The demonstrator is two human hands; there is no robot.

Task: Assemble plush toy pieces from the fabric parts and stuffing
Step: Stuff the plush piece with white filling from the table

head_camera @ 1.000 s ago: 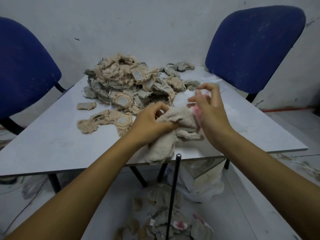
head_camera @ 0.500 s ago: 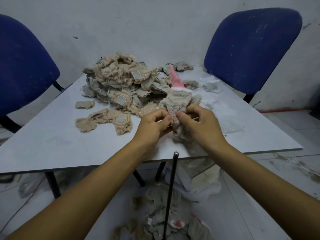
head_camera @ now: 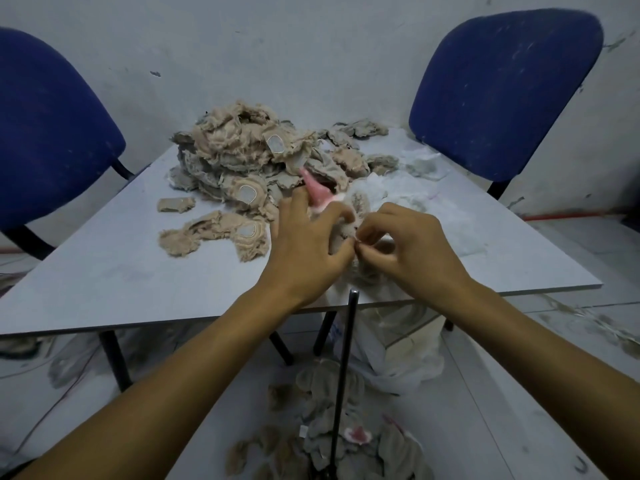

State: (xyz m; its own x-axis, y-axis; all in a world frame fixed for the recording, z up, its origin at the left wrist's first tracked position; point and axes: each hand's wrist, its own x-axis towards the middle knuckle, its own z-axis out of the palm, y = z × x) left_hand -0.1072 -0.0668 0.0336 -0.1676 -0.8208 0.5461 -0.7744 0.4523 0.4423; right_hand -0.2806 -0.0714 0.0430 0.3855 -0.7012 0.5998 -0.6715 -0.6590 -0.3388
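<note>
Here the plush piece (head_camera: pixel 349 220), pale nubbly pile with a pink cone tip (head_camera: pixel 316 188) slanting up and away to the left, sat at the near table (head_camera: pixel 104 271) edge between both hands; left hand (head_camera: pixel 304 247) gripped it, right hand (head_camera: pixel 405 244) pinched its seam, the limp fabric heap (head_camera: pixel 249 161) lay beyond.

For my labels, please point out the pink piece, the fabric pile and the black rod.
pink piece (head_camera: pixel 317 191), head view, its middle.
fabric pile (head_camera: pixel 242 157), head view, upper centre.
black rod (head_camera: pixel 344 368), head view, mid-shaft.
</note>
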